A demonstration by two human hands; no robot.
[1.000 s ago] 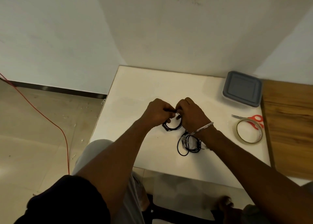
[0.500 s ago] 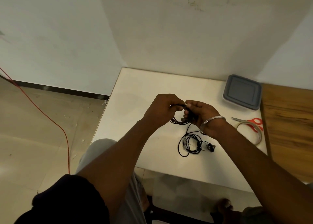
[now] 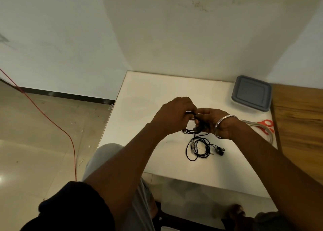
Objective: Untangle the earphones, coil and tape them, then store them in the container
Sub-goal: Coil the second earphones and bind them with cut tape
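Note:
Black wired earphones lie partly in a loose tangle on the white table, their earbuds off to the right. The upper part of the cable is wound into a small coil held above the table. My left hand pinches the top of that coil. My right hand, with a metal bangle at the wrist, grips the coil's right side with curled fingers. A strand runs from the coil down to the tangle.
A grey-lidded container stands at the table's far right corner. Red-handled scissors and a roll of clear tape lie right of my right wrist. A wooden surface adjoins on the right. A red cable crosses the floor at left.
Both hands have lifted the coil off the table and turned; my right hand rolled palm-up around the cable. The earbuds, hidden under my right wrist before, now show.

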